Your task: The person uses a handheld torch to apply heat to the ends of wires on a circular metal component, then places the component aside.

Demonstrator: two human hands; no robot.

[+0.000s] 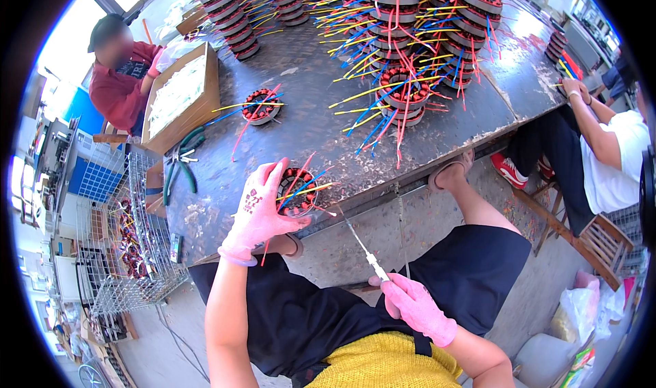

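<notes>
My left hand [258, 209], in a pink glove, is closed around the side of a motor stator [301, 183] at the table's near edge. Red coils line this ring, and red, blue and yellow wires stick out of it. Lower right, my gloved right hand [418, 309] grips a slim tool [370, 257] with a white handle part and a long thin shaft. The shaft points up toward the stator's wires; whether its tip touches one I cannot tell. Another stator [261, 109] lies farther back on the table, with its wires spread.
Tall stacks of wired stators [396, 38] stand at the back of the dark table [307, 128]. Green-handled pliers [182, 161] lie at the left beside a cardboard box [213, 80]. A wire basket [130, 285] stands below. Other people sit at left and right.
</notes>
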